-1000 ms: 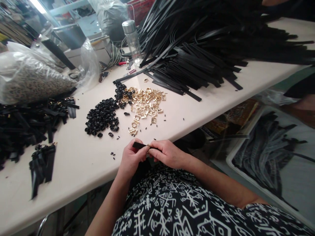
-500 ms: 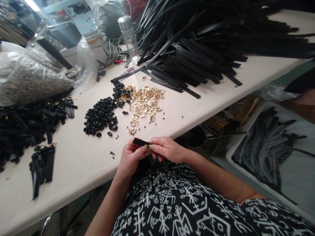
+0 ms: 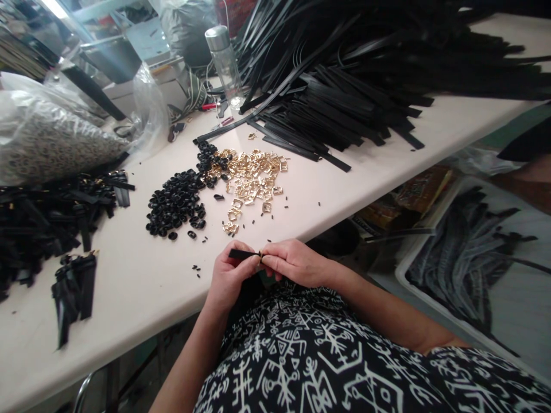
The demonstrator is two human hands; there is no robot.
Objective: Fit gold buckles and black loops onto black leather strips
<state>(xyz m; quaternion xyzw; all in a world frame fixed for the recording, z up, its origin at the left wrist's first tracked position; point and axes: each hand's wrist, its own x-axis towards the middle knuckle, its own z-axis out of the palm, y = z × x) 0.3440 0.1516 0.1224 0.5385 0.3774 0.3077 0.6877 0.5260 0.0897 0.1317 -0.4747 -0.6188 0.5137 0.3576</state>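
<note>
nearby, dark strips in a pale tub; both hands pinched tight on a black strap

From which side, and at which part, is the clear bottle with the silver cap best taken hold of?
The bottle is probably best gripped around its tall clear body, below the silver cap, from the near left: it stands upright, and black strips crowd its right side.
</note>
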